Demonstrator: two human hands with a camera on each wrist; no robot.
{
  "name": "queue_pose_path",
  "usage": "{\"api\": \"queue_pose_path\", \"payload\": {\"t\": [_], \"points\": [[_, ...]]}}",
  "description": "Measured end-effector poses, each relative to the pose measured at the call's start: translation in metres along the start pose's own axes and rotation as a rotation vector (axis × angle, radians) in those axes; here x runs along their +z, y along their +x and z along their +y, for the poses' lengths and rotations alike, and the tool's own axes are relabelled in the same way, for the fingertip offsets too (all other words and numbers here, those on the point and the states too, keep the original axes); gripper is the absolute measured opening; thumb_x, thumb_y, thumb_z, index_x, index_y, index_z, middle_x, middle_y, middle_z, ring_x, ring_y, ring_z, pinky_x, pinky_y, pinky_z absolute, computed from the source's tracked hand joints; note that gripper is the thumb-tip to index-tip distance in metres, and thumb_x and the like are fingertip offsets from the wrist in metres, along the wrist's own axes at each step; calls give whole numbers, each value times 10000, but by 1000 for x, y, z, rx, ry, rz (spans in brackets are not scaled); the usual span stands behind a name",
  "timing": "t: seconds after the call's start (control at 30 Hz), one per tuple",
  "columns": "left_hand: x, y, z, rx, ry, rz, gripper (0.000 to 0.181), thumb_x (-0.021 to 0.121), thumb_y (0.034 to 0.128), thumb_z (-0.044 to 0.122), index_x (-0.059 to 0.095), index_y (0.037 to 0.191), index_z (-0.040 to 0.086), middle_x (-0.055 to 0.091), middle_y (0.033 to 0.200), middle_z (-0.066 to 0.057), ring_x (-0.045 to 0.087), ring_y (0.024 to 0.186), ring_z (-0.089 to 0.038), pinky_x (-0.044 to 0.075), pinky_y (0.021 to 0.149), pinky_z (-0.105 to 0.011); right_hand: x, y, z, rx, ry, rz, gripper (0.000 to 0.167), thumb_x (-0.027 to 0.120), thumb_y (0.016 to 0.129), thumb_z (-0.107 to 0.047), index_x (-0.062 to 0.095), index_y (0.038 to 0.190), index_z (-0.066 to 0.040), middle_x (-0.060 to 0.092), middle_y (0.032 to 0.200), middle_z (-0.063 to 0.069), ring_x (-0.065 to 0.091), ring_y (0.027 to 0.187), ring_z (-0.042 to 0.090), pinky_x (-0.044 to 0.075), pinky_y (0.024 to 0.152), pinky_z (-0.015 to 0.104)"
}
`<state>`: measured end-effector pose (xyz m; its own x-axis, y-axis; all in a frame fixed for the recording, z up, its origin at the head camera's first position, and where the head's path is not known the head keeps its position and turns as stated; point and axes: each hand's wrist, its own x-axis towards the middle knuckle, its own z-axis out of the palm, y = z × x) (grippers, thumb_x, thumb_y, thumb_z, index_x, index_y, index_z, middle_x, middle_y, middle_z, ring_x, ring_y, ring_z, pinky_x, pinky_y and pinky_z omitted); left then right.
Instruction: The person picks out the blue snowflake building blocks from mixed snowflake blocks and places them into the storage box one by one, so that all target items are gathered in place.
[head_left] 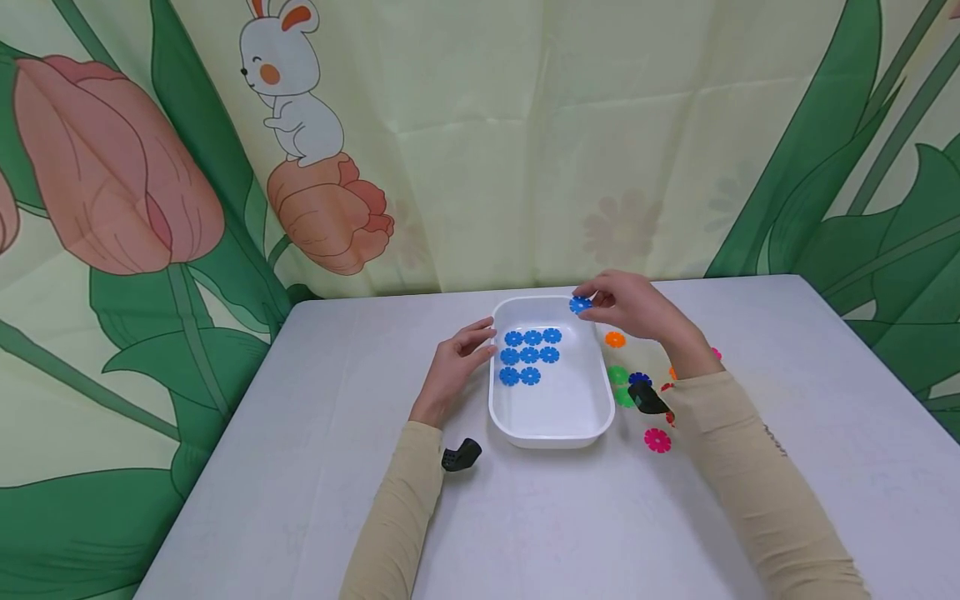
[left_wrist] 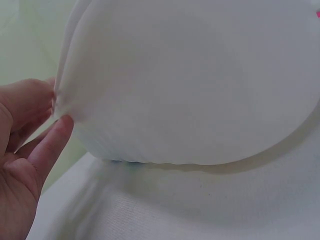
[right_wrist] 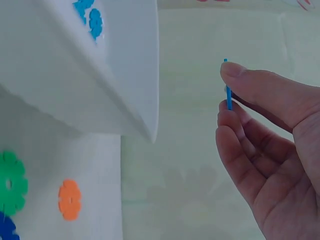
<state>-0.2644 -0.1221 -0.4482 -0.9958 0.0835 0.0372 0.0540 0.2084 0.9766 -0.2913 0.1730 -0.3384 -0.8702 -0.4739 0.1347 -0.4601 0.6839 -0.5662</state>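
In the head view a white tray (head_left: 551, 417) holds several blue flower-shaped discs (head_left: 529, 356) in rows on its left side. My left hand (head_left: 457, 362) is at the tray's left wall, fingers mostly straight. In the left wrist view its thumb and fingertips touch the outside near the rim. Over the tray's far right corner, my right hand (head_left: 626, 308) pinches another blue flower-shaped disc (head_left: 580, 305) between thumb and fingers. That disc (right_wrist: 228, 95) appears edge-on in the right wrist view, apart from the tray.
Right of the tray lie an orange disc (head_left: 615, 339), green discs (head_left: 618, 374), a dark blue one (head_left: 640, 379) and a pink one (head_left: 657, 441). My right forearm partly hides other discs. A patterned curtain (head_left: 480, 167) hangs behind the white table (head_left: 300, 500).
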Motion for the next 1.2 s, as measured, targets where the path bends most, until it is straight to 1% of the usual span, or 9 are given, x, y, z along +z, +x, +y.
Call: {"api": "queue_pose_path", "payload": {"t": [0.17, 0.37, 0.53, 0.63, 0.8, 0.9, 1.03, 1.2], "points": [[0, 0, 0, -2, 0, 0, 328, 694, 921, 266, 691, 1231, 158, 526, 1360, 215, 434, 1344, -110, 376, 1102, -373, 9, 9, -3, -18, 49, -16, 375, 738, 870, -98, 653, 1219, 10, 641, 1063, 142, 598, 948, 277, 582, 777, 371], [0, 0, -1, 2, 4, 5, 303, 698, 917, 262, 703, 1207, 176, 529, 1367, 203, 433, 1349, -117, 379, 1099, -369, 22, 19, -3, -21, 100, -64, 367, 732, 881, -118, 659, 1217, 10, 672, 1067, 129, 622, 955, 269, 570, 833, 400], [0, -1, -1, -1, 1, 7, 281, 703, 913, 266, 712, 1187, 204, 528, 1368, 203, 434, 1349, -120, 380, 1098, -374, 30, 24, -3, -28, 134, -98, 365, 738, 877, -125, 670, 1212, 3, 683, 1049, 107, 629, 927, 247, 564, 828, 389], [0, -1, 0, -11, 0, 6, 278, 705, 911, 278, 713, 1182, 219, 528, 1366, 210, 438, 1346, -117, 381, 1097, -375, 33, 26, -4, -6, 148, -117, 379, 741, 875, -133, 666, 1226, -12, 678, 1055, 97, 620, 928, 243, 563, 821, 379], [0, -1, 0, -19, -5, 13, 279, 709, 907, 281, 714, 1180, 222, 527, 1368, 208, 446, 1342, -124, 386, 1094, -385, 39, 30, -6, 35, 133, -152, 392, 746, 872, -148, 663, 1241, -45, 673, 1089, 96, 613, 954, 243, 567, 831, 368], [0, -1, 0, -15, -7, 14, 286, 707, 909, 273, 711, 1188, 210, 527, 1374, 199, 445, 1344, -127, 387, 1093, -385, 42, 33, -5, 30, 105, -185, 384, 749, 869, -151, 670, 1233, -56, 674, 1106, 110, 609, 947, 237, 566, 831, 358], [0, -1, 0, -7, -5, 11, 294, 702, 914, 263, 706, 1199, 193, 525, 1382, 186, 438, 1350, -132, 383, 1096, -384, 47, 36, -2, -4, 84, -250, 391, 737, 881, -160, 659, 1245, -42, 667, 1160, 144, 611, 971, 237, 557, 862, 368], [1, -1, 1, -12, -2, 14, 291, 704, 911, 279, 708, 1193, 210, 525, 1379, 193, 447, 1341, -126, 390, 1091, -379, 51, 38, -2, -35, 58, -313, 413, 731, 889, -192, 650, 1265, -42, 661, 1174, 144, 609, 978, 225, 549, 879, 366]]}}
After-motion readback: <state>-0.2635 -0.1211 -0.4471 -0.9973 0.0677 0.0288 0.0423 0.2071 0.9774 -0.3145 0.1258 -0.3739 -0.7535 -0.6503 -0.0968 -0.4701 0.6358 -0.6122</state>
